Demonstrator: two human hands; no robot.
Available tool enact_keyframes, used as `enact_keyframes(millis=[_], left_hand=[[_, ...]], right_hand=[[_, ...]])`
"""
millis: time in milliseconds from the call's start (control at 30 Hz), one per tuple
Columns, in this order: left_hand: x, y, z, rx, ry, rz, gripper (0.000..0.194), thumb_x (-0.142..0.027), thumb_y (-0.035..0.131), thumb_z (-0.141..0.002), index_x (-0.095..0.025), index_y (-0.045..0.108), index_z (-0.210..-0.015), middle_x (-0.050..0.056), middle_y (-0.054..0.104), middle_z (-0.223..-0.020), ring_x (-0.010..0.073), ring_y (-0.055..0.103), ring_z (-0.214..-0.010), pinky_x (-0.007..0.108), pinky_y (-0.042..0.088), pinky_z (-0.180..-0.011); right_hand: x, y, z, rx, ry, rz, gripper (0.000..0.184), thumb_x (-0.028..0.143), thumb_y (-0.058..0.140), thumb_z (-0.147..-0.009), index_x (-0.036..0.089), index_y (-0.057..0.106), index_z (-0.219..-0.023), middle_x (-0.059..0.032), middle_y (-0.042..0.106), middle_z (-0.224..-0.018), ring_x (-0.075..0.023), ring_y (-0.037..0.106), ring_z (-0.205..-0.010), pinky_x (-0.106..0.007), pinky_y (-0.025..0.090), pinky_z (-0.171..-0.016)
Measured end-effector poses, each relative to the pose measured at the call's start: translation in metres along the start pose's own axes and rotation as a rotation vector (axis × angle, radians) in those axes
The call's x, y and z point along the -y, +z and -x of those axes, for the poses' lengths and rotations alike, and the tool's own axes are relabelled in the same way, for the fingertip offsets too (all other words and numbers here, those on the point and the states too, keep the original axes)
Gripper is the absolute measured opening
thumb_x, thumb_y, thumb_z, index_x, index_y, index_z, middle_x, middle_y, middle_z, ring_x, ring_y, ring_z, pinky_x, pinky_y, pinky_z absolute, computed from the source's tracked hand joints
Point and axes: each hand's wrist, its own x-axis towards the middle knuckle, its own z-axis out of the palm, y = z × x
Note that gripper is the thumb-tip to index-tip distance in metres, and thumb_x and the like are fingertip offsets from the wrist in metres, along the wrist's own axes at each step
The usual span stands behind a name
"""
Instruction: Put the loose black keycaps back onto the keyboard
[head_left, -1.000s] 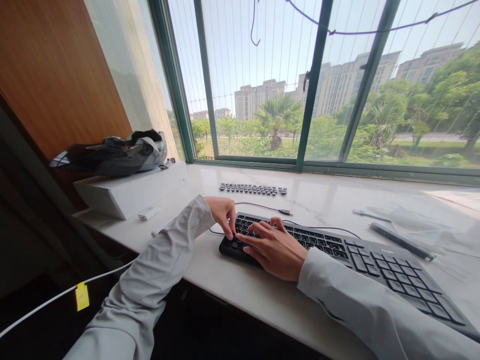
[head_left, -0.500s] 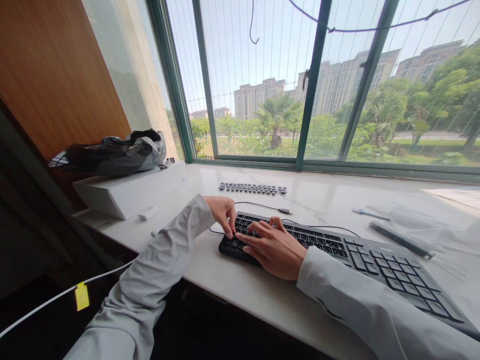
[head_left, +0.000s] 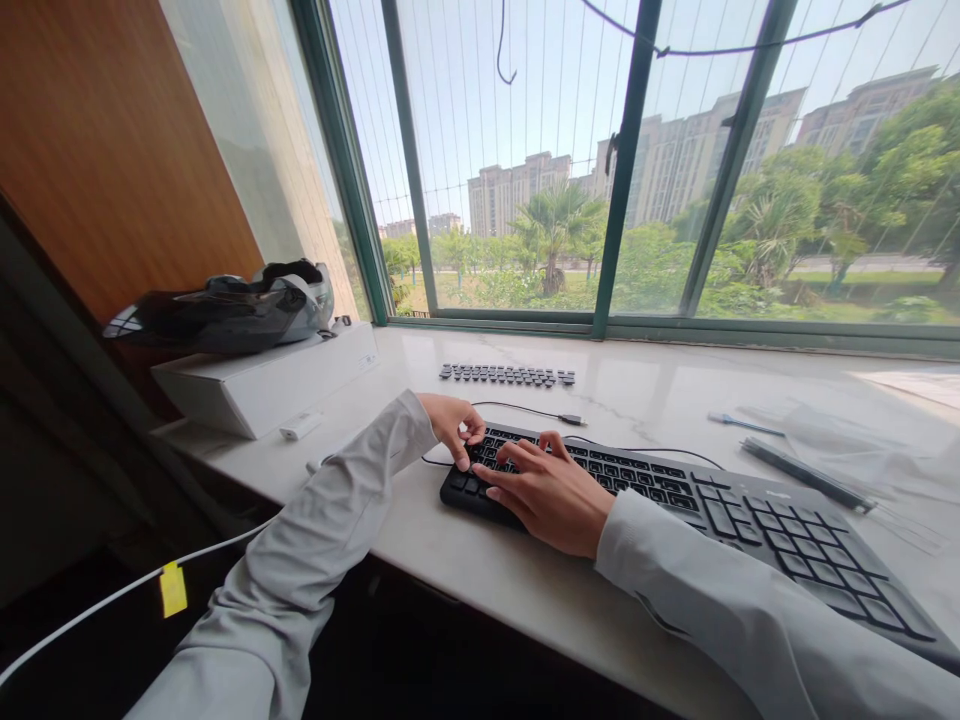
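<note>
A black keyboard (head_left: 720,515) lies at a slant along the worktop. Many of its middle key positions show bare sockets, while the number pad and the bottom left corner carry keycaps. My left hand (head_left: 454,425) is at the keyboard's left end, its thumb pointing down onto a key there and its fingers curled in. My right hand (head_left: 547,495) rests over the left half with its fingers spread, the index fingertip close by the left thumb. Behind the keyboard, loose keycaps (head_left: 507,375) lie in rows.
A thin cable ends in a USB plug (head_left: 572,420) behind the keyboard. To the right lie a blue-tipped tool (head_left: 742,424), a dark strip (head_left: 806,474) and clear plastic. At left, a dark visored object (head_left: 225,305) sits on a white box (head_left: 262,380). A window runs along the back.
My left index finger has lifted and curled away from the key, leaving the thumb down on it. The right hand has hardly moved. The view has shifted slightly.
</note>
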Motion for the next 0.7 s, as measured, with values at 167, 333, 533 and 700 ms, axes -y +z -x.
enact_keyframes(millis=[167, 333, 533, 700], left_hand=[[-0.001, -0.001, -0.002, 0.051, 0.001, -0.049, 0.047, -0.044, 0.083, -0.052, -0.017, 0.048, -0.066, -0.008, 0.039, -0.058, 0.0067, 0.034, -0.053, 0.022, 0.027, -0.054], [-0.007, 0.001, -0.003, 0.036, -0.014, -0.071, 0.047, -0.043, 0.083, -0.052, -0.017, 0.045, -0.063, -0.008, 0.04, -0.055, 0.0074, 0.035, -0.053, 0.023, 0.028, -0.054], [-0.006, 0.002, 0.0, 0.063, 0.02, 0.031, 0.046, -0.041, 0.084, -0.051, -0.017, 0.047, -0.064, -0.007, 0.042, -0.057, 0.007, 0.036, -0.052, 0.023, 0.028, -0.052], [0.004, -0.007, 0.007, -0.118, 0.073, 0.112, 0.041, -0.043, 0.081, -0.057, -0.015, 0.052, -0.066, -0.007, 0.042, -0.057, 0.0068, 0.036, -0.053, 0.022, 0.031, -0.055]], right_hand=[[0.001, -0.002, -0.005, -0.009, -0.038, 0.034, 0.033, 0.037, 0.036, -0.1, 0.026, 0.062, -0.118, -0.0065, 0.06, -0.097, -0.0186, 0.052, -0.094, -0.04, 0.022, -0.09], [-0.001, 0.0, -0.007, -0.003, -0.075, 0.045, 0.033, 0.036, 0.035, -0.1, 0.025, 0.063, -0.115, -0.0064, 0.061, -0.098, -0.0185, 0.052, -0.093, -0.039, 0.022, -0.09], [-0.001, 0.002, -0.004, -0.025, -0.076, 0.057, 0.033, 0.034, 0.036, -0.1, 0.025, 0.061, -0.12, -0.0068, 0.061, -0.099, -0.0187, 0.053, -0.094, -0.04, 0.022, -0.091], [-0.003, -0.004, -0.002, -0.078, -0.008, 0.05, 0.034, 0.033, 0.038, -0.099, 0.025, 0.056, -0.126, -0.0072, 0.062, -0.104, -0.019, 0.054, -0.096, -0.041, 0.021, -0.091]])
